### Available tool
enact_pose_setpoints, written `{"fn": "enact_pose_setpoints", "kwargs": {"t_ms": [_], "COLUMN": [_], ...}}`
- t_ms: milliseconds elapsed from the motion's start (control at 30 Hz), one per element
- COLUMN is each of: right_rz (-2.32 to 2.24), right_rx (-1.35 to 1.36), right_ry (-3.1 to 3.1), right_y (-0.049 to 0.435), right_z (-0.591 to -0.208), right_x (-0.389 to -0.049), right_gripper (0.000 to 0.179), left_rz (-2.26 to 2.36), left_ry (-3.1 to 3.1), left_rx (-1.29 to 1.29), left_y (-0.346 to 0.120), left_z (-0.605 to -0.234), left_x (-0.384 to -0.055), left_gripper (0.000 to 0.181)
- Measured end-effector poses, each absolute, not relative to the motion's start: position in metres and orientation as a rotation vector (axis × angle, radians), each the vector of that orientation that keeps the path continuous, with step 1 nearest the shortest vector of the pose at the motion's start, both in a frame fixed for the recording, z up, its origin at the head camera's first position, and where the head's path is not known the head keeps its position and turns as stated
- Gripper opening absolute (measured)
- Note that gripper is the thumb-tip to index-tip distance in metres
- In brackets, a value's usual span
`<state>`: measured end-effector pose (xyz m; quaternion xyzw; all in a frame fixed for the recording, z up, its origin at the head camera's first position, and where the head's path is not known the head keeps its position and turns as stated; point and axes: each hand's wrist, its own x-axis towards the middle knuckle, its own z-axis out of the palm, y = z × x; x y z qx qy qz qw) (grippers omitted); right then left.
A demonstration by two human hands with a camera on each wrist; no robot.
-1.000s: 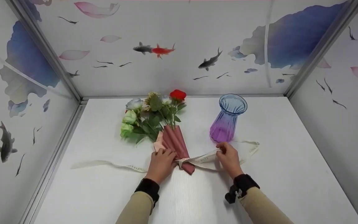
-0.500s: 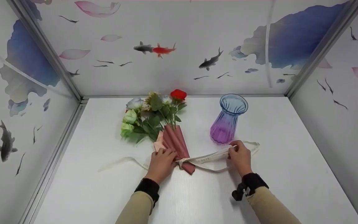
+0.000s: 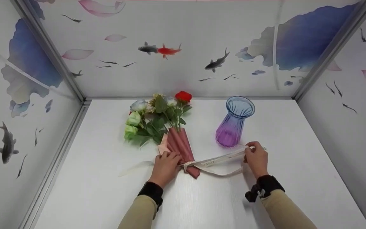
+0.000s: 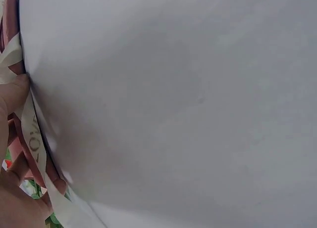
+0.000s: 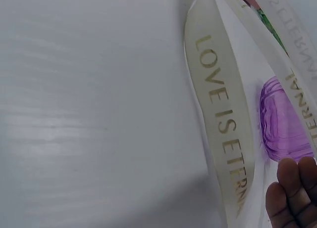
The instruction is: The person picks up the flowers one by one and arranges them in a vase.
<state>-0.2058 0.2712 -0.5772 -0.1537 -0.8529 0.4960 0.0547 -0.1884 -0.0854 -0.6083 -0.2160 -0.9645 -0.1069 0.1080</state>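
Note:
A bouquet of flowers lies on the table, its lower stems wrapped in dusky red paper. My left hand grips the wrapped part, thumb and fingers around the paper in the left wrist view. A cream ribbon with gold lettering is looped around the wrap near its lower end. Out to the right, my right hand pinches the ribbon, pulling strands of it almost straight. Another strand sags below; the right wrist view shows ribbon lettering close up. A short ribbon tail emerges left of my left hand.
Behind the ribbon stands a blue-to-purple glass vase, close to my right hand. Printed panels enclose the white table at the back and both sides.
My right hand has moved right and slightly away, drawing the ribbon along. The ribbon tail on the left has shortened toward my left hand, which stays in place on the bouquet.

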Motion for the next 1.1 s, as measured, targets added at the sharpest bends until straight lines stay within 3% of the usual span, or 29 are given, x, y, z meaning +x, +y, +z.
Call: {"fn": "enact_pose_setpoints", "kwargs": {"t_ms": [767,933,1100], "right_rz": [1.873,1.982,2.086], "right_rx": [-0.733,-0.764,-0.797], "right_ry": [-2.244,-2.081,-1.9], "right_y": [0.335,0.346,0.354], "right_z": [-0.537,-0.523,-0.508], "right_x": [-0.216,-0.216,-0.215], "right_gripper": [0.04,0.034,0.017], "left_rz": [-0.288,-0.294,-0.33], "left_ry": [-2.814,-2.81,-2.807], "left_rx": [-0.643,-0.643,-0.646], "left_y": [-0.086,-0.087,-0.087], "left_z": [-0.61,-0.611,-0.612], "left_x": [-0.19,-0.19,-0.19], "left_gripper": [0.033,0.033,0.033]}}
